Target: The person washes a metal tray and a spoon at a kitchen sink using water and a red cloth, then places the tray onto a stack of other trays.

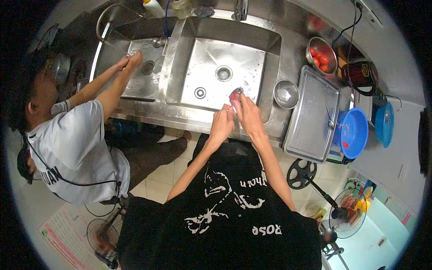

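Both my hands are over the near right part of a stainless steel sink basin (206, 50). Between them is a small, wet, reddish piece of raw food (235, 97) with a dark, shiny end; whether it is fish or meat, I cannot tell. My right hand (250, 114) grips it from the right side, the fingers curled around its lower part. My left hand (222, 122) pinches its near end, where something small and pale shows at the fingertips. The fingers partly hide the piece. Farther back in the basin is the round drain (223, 73).
To the left, a co-worker's hands (130, 61) are under spraying water over a second basin (135, 89). At right stand a small steel bowl (286, 94), a metal tray (312, 114), a bowl of tomatoes (308, 54) and a blue basin (354, 133). A faucet (240, 10) rises behind.
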`<state>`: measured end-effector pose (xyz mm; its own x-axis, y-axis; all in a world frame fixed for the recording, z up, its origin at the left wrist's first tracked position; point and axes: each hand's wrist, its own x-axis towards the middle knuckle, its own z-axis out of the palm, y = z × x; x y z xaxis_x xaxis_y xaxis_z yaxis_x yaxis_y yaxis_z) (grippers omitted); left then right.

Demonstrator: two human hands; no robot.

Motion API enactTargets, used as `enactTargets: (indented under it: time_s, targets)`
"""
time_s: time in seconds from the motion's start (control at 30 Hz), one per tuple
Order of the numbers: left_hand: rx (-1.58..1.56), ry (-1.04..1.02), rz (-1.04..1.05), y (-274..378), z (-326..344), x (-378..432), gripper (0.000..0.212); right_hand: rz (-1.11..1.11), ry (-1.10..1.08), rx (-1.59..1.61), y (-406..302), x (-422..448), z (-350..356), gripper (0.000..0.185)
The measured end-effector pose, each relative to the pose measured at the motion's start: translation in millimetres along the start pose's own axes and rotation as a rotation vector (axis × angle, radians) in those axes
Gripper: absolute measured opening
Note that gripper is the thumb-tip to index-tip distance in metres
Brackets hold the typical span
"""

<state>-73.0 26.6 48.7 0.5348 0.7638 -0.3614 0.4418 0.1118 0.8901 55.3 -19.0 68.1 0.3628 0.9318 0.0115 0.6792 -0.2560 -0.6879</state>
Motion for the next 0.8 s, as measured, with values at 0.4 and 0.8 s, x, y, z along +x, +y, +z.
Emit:
enactTargets:
  time_s: [0.4, 0.8]
  targets:
    - [0.266, 0.091, 0.181, 0.2, -7.6, -4.6, 0.023, -0.082, 0.067, 0.095, 18.9, 31.3, 0.9, 0.015]
    - [0.1, 0.146, 0.066, 8.1, -31.1, 3.1, 0.025, 0.039, 0.324, 0.111, 43.5, 40.7, -5.2, 0.018]
